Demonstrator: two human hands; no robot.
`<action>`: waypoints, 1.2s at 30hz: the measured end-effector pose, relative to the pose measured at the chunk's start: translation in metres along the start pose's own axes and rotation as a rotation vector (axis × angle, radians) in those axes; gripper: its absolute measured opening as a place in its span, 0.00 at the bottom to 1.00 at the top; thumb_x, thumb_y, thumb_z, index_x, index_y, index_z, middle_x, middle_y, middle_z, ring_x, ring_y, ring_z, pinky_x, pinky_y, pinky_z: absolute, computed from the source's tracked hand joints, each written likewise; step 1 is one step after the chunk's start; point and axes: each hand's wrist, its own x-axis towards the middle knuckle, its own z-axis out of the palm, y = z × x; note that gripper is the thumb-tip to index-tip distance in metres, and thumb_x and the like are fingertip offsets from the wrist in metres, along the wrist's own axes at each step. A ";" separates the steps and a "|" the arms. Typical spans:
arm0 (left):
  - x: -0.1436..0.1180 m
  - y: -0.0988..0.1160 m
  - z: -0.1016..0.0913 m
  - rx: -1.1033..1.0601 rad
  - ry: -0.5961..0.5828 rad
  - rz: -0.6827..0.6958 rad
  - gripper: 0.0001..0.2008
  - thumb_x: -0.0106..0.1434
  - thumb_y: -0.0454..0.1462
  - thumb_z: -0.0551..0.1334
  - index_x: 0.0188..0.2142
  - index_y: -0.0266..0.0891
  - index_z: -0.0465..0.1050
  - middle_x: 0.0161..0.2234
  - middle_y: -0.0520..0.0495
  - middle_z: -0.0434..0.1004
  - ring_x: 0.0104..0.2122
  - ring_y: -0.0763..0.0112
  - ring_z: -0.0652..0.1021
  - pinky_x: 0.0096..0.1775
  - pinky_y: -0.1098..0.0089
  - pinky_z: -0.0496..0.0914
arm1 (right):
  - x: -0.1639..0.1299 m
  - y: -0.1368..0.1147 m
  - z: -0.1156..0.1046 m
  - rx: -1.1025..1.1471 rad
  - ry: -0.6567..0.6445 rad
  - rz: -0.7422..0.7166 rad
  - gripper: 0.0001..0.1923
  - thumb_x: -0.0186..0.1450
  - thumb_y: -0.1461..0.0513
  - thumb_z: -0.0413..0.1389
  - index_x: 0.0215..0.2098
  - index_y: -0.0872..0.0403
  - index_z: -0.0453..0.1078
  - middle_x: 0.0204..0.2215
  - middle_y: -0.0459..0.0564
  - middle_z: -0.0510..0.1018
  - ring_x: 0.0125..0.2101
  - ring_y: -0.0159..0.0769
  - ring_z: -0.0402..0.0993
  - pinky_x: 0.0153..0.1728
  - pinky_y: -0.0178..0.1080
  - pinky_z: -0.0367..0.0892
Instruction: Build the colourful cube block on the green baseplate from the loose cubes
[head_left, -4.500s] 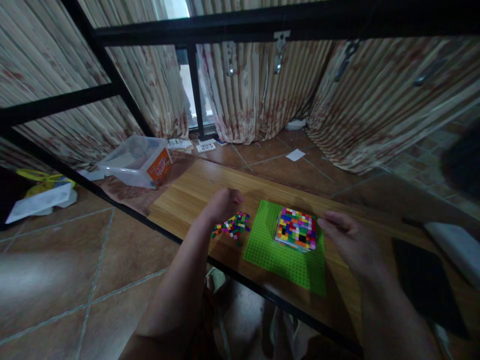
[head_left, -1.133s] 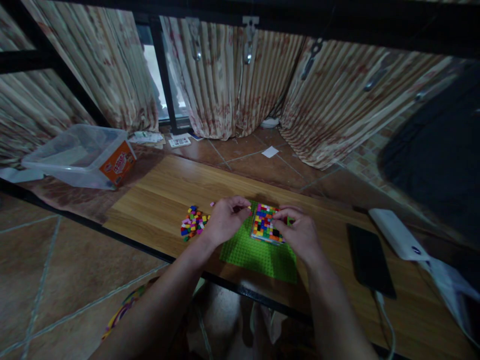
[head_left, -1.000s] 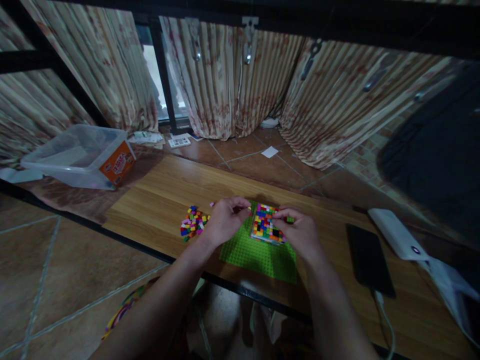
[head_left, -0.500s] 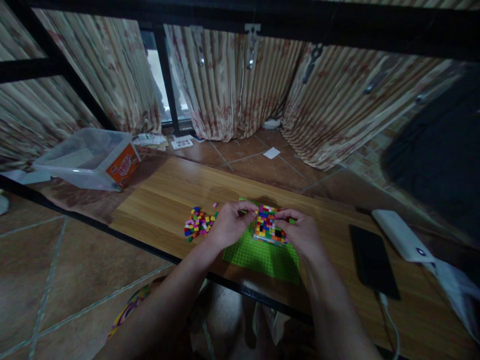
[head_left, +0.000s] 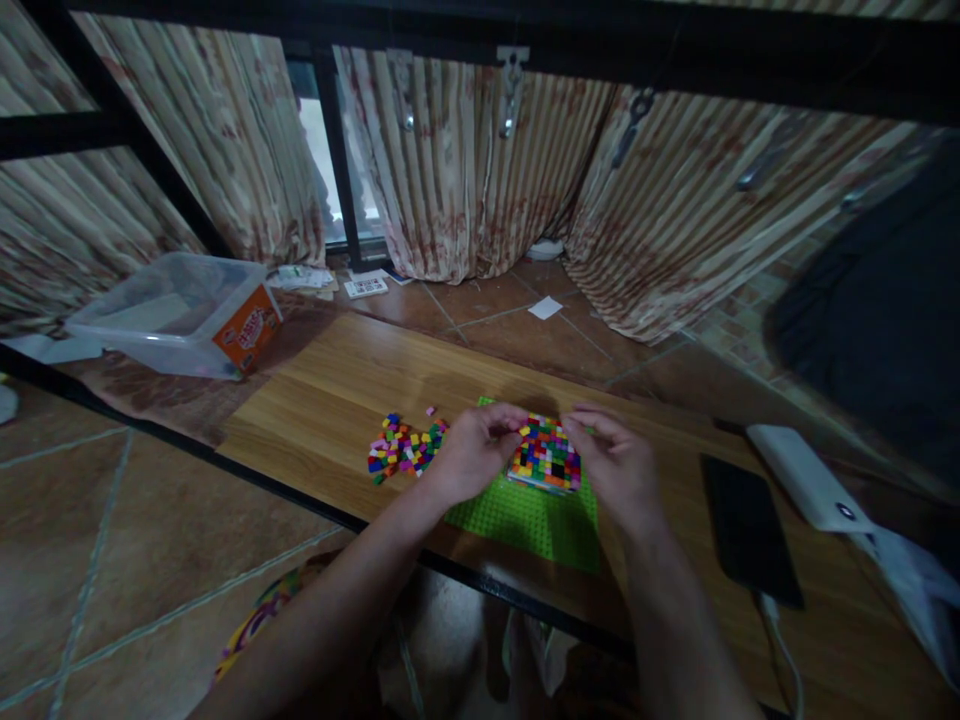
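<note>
Plainly, the multicoloured brick block [head_left: 546,458] sits on the green baseplate [head_left: 525,525], toward the plate's one o'clock side. It looks like rigid plastic, probably light for its bulk and smooth on its flanks; small bricks near the edge could pop loose if pushed sideways. Low opposite walls, at nine and three o'clock, seem the safest hold, with the plate kept flat.

The left hand [head_left: 476,455] has thumb and fingers drawn together at the block's ten o'clock corner; a yellow bit shows there, but whether it is gripped I cannot tell. The right hand [head_left: 616,465] curls its fingertips by the one o'clock corner, and its grasp is likewise unclear.

Farther out, loose bricks [head_left: 405,450] lie at nine o'clock on the wooden table [head_left: 300,400], a black phone [head_left: 750,530] between three and four, and a clear tub [head_left: 150,350] near ten.
</note>
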 end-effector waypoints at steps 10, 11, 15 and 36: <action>0.000 0.004 0.005 0.003 0.032 0.043 0.13 0.58 0.28 0.62 0.44 0.35 0.74 0.35 0.47 0.80 0.36 0.70 0.79 0.44 0.68 0.72 | -0.009 -0.013 0.009 -0.169 -0.117 -0.273 0.09 0.64 0.56 0.57 0.36 0.48 0.79 0.46 0.52 0.77 0.48 0.43 0.71 0.52 0.49 0.64; 0.000 0.004 0.006 0.010 0.042 0.042 0.13 0.58 0.28 0.62 0.43 0.35 0.74 0.35 0.47 0.80 0.36 0.70 0.79 0.45 0.68 0.72 | -0.009 -0.013 0.010 -0.169 -0.114 -0.281 0.08 0.64 0.56 0.57 0.36 0.48 0.79 0.45 0.51 0.77 0.47 0.42 0.71 0.51 0.49 0.64; 0.000 0.004 0.010 0.003 0.083 -0.024 0.14 0.57 0.29 0.64 0.44 0.35 0.73 0.33 0.48 0.80 0.35 0.71 0.79 0.43 0.69 0.71 | -0.010 -0.015 0.013 -0.170 -0.095 -0.331 0.07 0.64 0.59 0.57 0.33 0.49 0.78 0.40 0.49 0.79 0.43 0.40 0.72 0.47 0.46 0.66; 0.003 -0.008 0.001 0.046 0.170 -0.073 0.08 0.57 0.29 0.62 0.37 0.35 0.77 0.34 0.46 0.80 0.34 0.71 0.79 0.39 0.71 0.72 | 0.000 -0.004 -0.018 -0.255 -0.022 -0.295 0.09 0.64 0.56 0.57 0.34 0.50 0.78 0.37 0.50 0.79 0.43 0.42 0.73 0.48 0.47 0.65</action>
